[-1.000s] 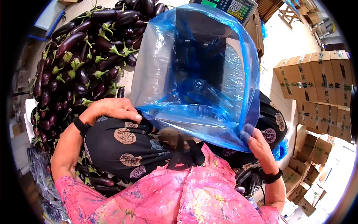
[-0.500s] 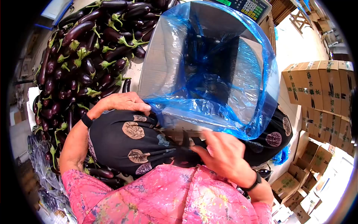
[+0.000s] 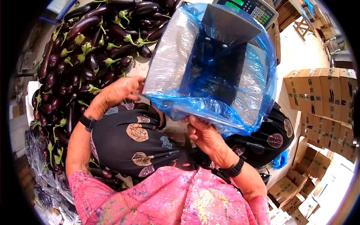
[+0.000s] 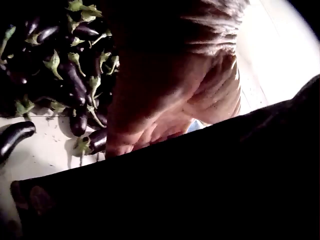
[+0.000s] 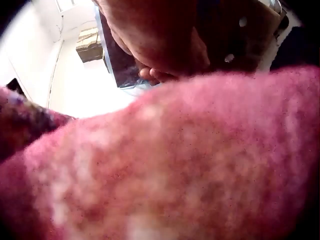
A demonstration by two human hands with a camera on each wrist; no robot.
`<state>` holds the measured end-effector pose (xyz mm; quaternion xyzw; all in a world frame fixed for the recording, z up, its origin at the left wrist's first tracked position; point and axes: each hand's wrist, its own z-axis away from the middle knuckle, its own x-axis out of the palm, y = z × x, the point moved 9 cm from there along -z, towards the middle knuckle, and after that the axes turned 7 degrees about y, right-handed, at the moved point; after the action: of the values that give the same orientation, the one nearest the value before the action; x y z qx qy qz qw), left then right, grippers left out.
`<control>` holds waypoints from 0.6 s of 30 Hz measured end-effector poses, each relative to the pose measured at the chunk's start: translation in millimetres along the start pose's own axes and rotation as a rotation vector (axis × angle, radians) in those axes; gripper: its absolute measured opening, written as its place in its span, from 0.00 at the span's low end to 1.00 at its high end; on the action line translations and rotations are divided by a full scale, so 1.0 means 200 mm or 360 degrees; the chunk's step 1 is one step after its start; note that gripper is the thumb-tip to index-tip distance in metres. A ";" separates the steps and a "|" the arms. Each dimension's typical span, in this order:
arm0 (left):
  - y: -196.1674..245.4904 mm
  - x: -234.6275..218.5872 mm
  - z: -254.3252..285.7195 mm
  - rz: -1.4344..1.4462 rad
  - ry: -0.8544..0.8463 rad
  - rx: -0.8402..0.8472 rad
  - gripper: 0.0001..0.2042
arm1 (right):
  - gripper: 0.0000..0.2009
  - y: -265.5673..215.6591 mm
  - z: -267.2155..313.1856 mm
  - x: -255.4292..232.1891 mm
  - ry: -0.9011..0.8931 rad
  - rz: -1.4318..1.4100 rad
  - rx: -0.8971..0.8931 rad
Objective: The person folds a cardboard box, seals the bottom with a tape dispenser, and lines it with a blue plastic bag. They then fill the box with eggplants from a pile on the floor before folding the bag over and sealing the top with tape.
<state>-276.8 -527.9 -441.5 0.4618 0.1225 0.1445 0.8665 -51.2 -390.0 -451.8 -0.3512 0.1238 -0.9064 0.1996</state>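
A blue plastic bag (image 3: 210, 107) lines an open carton (image 3: 168, 60) in front of the knees, its loose rim folded over the sides. At the middle of the near edge, my right hand (image 3: 206, 138) pinches the rim of the bag with curled fingers. My left hand (image 3: 122, 90) is at the carton's near left corner, its fingers loosely bent and the fingertips right beside the wall. In the left wrist view the left palm (image 4: 170, 95) shows, with the fingertips hidden behind dark cloth. A pink sleeve (image 5: 160, 165) covers most of the right wrist view.
A large heap of eggplants (image 3: 86, 56) lies on the left. Behind the carton stands a digital scale (image 3: 251, 10). Stacked printed cartons (image 3: 322, 92) stand on the right, with more boxes (image 3: 296, 183) below them. A clear plastic sheet (image 3: 45, 161) lies at the lower left.
My right hand has let go of the bag's near right corner and moved left to the middle of the near edge. The left hand has come off the bag's left corner and shifted up slightly.
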 end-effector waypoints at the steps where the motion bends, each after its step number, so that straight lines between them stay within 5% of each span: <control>1: 0.09 -0.01 0.01 0.0136 0.0110 0.0039 0.44 | 0.11 0.01 0.00 -0.01 0.0024 0.0009 0.0052; 3: 0.28 0.02 0.00 0.0181 0.0129 0.0135 0.43 | 0.08 0.03 0.00 -0.05 0.0070 0.0028 0.0151; 9: 0.35 0.04 -0.13 -0.0099 0.0123 0.0079 0.35 | 0.06 0.05 0.08 -0.04 -0.0289 0.0024 0.0203; 12: 0.36 0.05 -0.16 -0.0167 0.0082 -0.0069 0.29 | 0.11 0.06 0.10 0.01 -0.0063 0.0032 0.0231; 16: 0.27 0.12 -0.24 0.0289 -0.0062 0.0040 0.25 | 0.09 0.01 0.05 0.11 0.0155 -0.0220 0.0105; 18: 0.27 0.12 -0.24 0.0300 -0.0044 0.0093 0.23 | 0.10 0.02 0.05 0.20 -0.0089 -0.0242 0.0131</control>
<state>-279.3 -454.2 -425.2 0.4984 0.0707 0.2154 0.8368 -70.7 -412.8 -423.3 -0.3762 0.0539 -0.9131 0.1477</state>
